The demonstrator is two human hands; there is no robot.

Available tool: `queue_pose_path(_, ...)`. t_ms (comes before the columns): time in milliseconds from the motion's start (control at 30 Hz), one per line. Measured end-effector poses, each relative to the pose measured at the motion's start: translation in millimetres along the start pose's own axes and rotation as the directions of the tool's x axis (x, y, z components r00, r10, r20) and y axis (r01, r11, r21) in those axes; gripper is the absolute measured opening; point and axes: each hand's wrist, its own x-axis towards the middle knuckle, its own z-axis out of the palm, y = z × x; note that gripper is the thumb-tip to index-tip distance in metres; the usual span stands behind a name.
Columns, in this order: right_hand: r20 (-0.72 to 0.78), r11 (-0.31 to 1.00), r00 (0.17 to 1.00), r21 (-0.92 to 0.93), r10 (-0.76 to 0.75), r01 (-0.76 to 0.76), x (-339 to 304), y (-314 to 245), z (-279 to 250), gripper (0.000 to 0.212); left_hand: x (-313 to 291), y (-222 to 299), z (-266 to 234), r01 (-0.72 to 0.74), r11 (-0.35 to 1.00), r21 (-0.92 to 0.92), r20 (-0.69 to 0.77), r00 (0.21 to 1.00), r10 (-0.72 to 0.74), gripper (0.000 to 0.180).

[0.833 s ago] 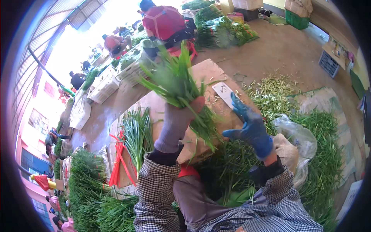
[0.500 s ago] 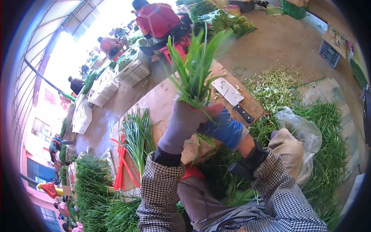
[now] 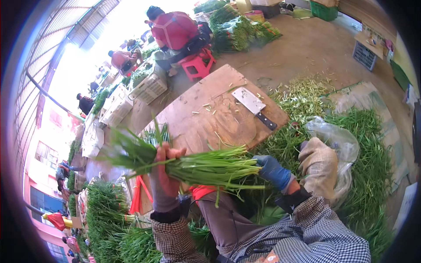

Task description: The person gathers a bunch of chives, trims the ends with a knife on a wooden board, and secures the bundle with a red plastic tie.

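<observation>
A bunch of green chives (image 3: 210,167) lies sideways across my lap, leaf tips to the left and pale stem ends to the right. My left hand (image 3: 165,168), in a grey glove with its fingers showing bare, is wrapped around the middle of the bunch. At the stem ends, my blue-gloved right hand (image 3: 275,170) has its fingers closed against the stems. Beyond the bunch, a cleaver (image 3: 254,106) with a black handle rests on a wooden board (image 3: 193,127) dotted with cut bits. Red ties (image 3: 139,195) hang at the board's left edge, beside more chives partly hidden by the bunch.
Loose chives (image 3: 362,158) cover the ground to my right, near a clear plastic bag (image 3: 340,136) and a sack-covered shape (image 3: 319,164). Trimmed stem pieces (image 3: 307,94) lie past the board. Stacked bundles (image 3: 107,204) stand at left. A person in red (image 3: 177,30) sits on a red stool (image 3: 197,64).
The bunch has swung from upright over the board to lying sideways, lower and nearer me. My right hand has moved from beside my left hand to the stem ends.
</observation>
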Motion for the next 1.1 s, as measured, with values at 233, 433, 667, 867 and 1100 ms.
queue_pose_path(233,-0.015,0.944,0.970,0.232,0.244,-0.233,-37,-31,-41,0.025,-138,-6,-79,0.645,0.739,0.194,-0.337,0.751,-0.567,0.019)
queue_pose_path(433,-0.325,0.724,0.843,0.682,0.429,-0.105,-83,46,-104,0.030,-184,-20,-106,0.404,0.904,-0.142,-0.368,0.826,-0.427,0.018)
queue_pose_path(667,0.030,0.911,0.943,-0.271,0.331,-0.311,-69,31,20,0.091,-206,-43,-123,0.341,0.842,-0.418,-0.383,0.775,-0.504,0.026)
queue_pose_path(867,0.320,0.846,0.882,0.299,0.346,-0.440,-63,46,81,0.041,-210,-75,-123,0.327,0.810,-0.486,-0.345,0.780,-0.522,0.028)
queue_pose_path(1100,-0.168,0.833,0.943,-0.442,0.287,-0.333,-104,82,-64,0.024,-229,-64,-152,0.222,0.865,-0.449,-0.431,0.795,-0.427,0.032)
